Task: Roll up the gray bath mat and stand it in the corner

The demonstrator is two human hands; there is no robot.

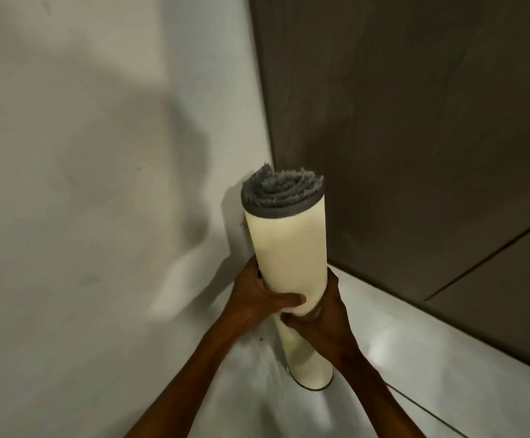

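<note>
The bath mat [289, 248] is rolled into a tight tube, cream backing outside and gray pile showing in a spiral at its top end. It stands upright with its lower end on the glossy floor, close to the corner where a pale wall meets a dark panel. My left hand [257, 295] wraps around the roll's middle from the left, thumb across the front. My right hand [323, 314] grips it just below from the right. The hands hide part of the roll's middle.
A pale plaster wall [99, 184] fills the left, with my shadow on it. A dark brown wooden panel or door [415, 137] forms the right side of the corner. The shiny light floor [415, 358] spreads to the lower right.
</note>
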